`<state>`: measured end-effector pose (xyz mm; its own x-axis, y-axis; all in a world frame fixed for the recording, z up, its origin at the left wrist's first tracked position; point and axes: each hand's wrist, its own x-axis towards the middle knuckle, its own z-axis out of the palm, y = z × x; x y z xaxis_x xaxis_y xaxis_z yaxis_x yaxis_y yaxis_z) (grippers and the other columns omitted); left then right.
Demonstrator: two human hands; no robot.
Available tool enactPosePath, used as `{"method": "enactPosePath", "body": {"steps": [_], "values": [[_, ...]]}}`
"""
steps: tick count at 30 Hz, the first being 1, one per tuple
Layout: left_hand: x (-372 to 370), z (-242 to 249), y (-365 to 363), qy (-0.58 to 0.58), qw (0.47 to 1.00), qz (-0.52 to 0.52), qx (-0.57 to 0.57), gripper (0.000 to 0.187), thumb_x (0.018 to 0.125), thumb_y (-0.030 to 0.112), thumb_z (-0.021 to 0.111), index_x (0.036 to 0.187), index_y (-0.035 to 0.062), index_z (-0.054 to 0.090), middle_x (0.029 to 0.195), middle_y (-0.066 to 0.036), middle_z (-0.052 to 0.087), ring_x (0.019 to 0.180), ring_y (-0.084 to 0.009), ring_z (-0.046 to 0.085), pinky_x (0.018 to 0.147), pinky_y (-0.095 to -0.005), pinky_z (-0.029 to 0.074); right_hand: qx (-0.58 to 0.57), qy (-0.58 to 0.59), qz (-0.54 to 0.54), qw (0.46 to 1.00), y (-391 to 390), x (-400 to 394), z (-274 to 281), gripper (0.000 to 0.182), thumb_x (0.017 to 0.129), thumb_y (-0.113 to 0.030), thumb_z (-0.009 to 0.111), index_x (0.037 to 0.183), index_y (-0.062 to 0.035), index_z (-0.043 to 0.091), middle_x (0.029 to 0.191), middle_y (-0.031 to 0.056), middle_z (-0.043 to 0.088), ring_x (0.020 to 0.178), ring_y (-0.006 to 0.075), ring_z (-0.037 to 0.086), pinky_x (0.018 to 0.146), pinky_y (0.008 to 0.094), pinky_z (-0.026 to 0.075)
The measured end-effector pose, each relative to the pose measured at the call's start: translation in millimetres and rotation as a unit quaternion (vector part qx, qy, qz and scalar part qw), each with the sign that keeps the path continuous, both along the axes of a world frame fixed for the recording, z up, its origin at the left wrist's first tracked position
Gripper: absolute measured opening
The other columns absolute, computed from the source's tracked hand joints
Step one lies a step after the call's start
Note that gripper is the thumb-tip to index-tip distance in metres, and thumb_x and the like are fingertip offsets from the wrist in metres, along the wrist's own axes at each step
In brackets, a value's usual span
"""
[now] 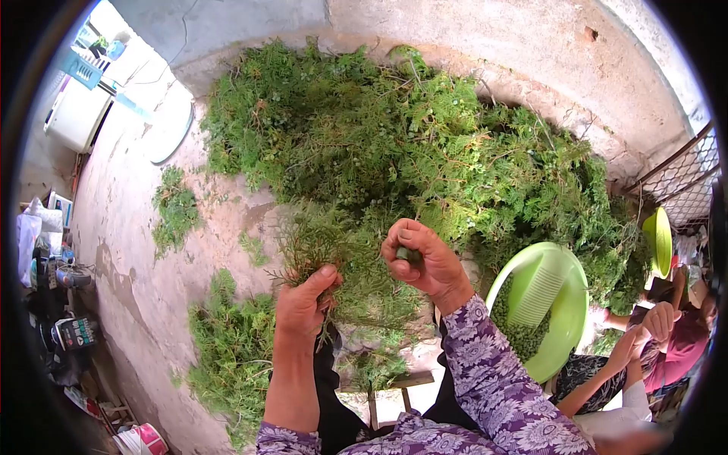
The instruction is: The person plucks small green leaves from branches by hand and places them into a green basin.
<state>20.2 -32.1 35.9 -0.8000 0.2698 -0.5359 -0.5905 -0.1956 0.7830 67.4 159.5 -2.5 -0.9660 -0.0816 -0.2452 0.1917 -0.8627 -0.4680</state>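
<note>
My left hand (303,299) is closed around the stem of a leafy evergreen sprig (315,243), which looks like arborvitae and fans out above the thumb. To its right, my right hand (425,262) is curled shut, and a small green cone (408,255) shows between its fingers. Whether more cones are inside that fist is hidden. Beside my right forearm, a light green basin (570,334) with a ribbed washboard panel leans at a tilt. Many small green cones (523,337) lie in it.
A large heap of cut evergreen branches (341,129) lies against the wall, with smaller piles (231,334) on the floor at left. Another person's hands (644,330) are at the right, near a second green basin (658,243). A white bucket (142,440) stands at lower left.
</note>
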Motion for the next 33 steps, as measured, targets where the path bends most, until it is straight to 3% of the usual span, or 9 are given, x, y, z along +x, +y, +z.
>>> {"method": "enactPosePath", "body": {"steps": [2,7,17,20,22,26,28,32,33], "values": [[-0.7,-0.5,0.9,-0.004,1.0,-0.014,0.004,0.015,0.073,0.012,0.066,0.084,0.0051,0.06,0.069,-0.004,0.06,0.059,-0.0089,0.054,0.045,-0.0188,0.033,0.001,0.007,0.01,1.0,-0.9,-0.4,2.6,0.01,0.084,-0.012,0.052,0.085,-0.0021,0.054,0.074,0.0057,0.056,0.054,0.0078,0.051,0.04,0.0166,0.035],[-2.2,-10.6,1.4,-0.012,0.999,-0.042,0.015,0.016,0.074,0.012,0.067,0.086,0.0067,0.059,0.07,-0.004,0.059,0.053,-0.0068,0.049,0.042,-0.0193,0.032,0.228,-0.013,0.043,0.973,-17.2,0.8,11.9,0.019,0.078,-0.007,0.061,0.096,0.0007,0.059,0.063,0.0001,0.052,0.049,0.0046,0.044,0.041,0.017,0.032],[0.3,-9.7,7.2,-0.011,0.997,-0.082,0.006,0.018,0.075,0.012,0.066,0.091,0.0081,0.058,0.072,-0.001,0.059,0.054,-0.006,0.049,0.043,-0.0189,0.032,0.407,0.055,-0.002,0.912,-23.1,2.3,15.0,0.027,0.074,-0.01,0.064,0.098,0.0027,0.06,0.073,-0.0038,0.057,0.061,0.002,0.047,0.053,0.0186,0.041],[0.5,-9.9,9.3,-0.017,0.996,-0.09,-0.01,0.019,0.075,0.012,0.066,0.091,0.008,0.058,0.072,-0.001,0.059,0.055,-0.006,0.049,0.043,-0.0192,0.033,0.435,0.073,-0.004,0.898,-25.3,4.1,16.4,0.027,0.073,-0.008,0.061,0.098,0.0033,0.059,0.074,-0.0005,0.06,0.064,0.0039,0.049,0.058,0.0213,0.044],[0.7,-10.9,9.6,-0.018,0.995,-0.093,-0.013,0.019,0.074,0.011,0.065,0.091,0.008,0.058,0.072,-0.001,0.059,0.055,-0.0062,0.049,0.043,-0.0193,0.033,0.54,0.076,-0.04,0.837,-27.2,4.5,14.0,0.025,0.073,-0.007,0.059,0.095,0.0031,0.059,0.074,0.0048,0.062,0.065,0.0047,0.05,0.059,0.0226,0.044],[0.9,-17.5,10.2,-0.006,0.996,-0.09,0.008,0.019,0.074,0.011,0.065,0.091,0.0083,0.058,0.072,-0.001,0.058,0.057,-0.0067,0.05,0.044,-0.0198,0.033,0.533,0.069,-0.032,0.843,-32.1,6.0,22.5,0.021,0.074,-0.006,0.057,0.093,0.0035,0.06,0.071,0.0008,0.059,0.066,0.0039,0.049,0.059,0.0208,0.043],[-0.2,-16.2,8.5,-0.007,0.995,-0.102,0.009,0.019,0.074,0.011,0.066,0.091,0.0083,0.058,0.073,-0.001,0.059,0.058,-0.0069,0.05,0.044,-0.02,0.034,0.534,0.083,-0.085,0.837,-33.5,4.1,13.7,0.02,0.073,-0.007,0.057,0.089,0.0028,0.06,0.071,0.0098,0.062,0.063,0.007,0.053,0.058,0.0233,0.045],[0.5,-11.3,9.6,-0.022,0.994,-0.107,-0.014,0.019,0.073,0.011,0.066,0.09,0.0081,0.058,0.073,-0.002,0.059,0.058,-0.0075,0.051,0.046,-0.0208,0.035,0.58,0.074,-0.097,0.806,-32.1,2.4,11.7,0.017,0.072,-0.007,0.057,0.085,0.0037,0.059,0.069,0.0104,0.06,0.06,0.0085,0.054,0.056,0.0248,0.045],[1.4,-8.4,9.2,-0.022,0.994,-0.107,-0.013,0.019,0.073,0.011,0.066,0.09,0.0081,0.058,0.073,-0.002,0.059,0.058,-0.0075,0.051,0.046,-0.0208,0.035,0.622,0.065,-0.135,0.768,-28.9,-1.2,4.4,0.014,0.073,-0.008,0.057,0.083,0.0024,0.06,0.066,0.0083,0.059,0.058,0.0086,0.053,0.053,0.0243,0.044]]}}
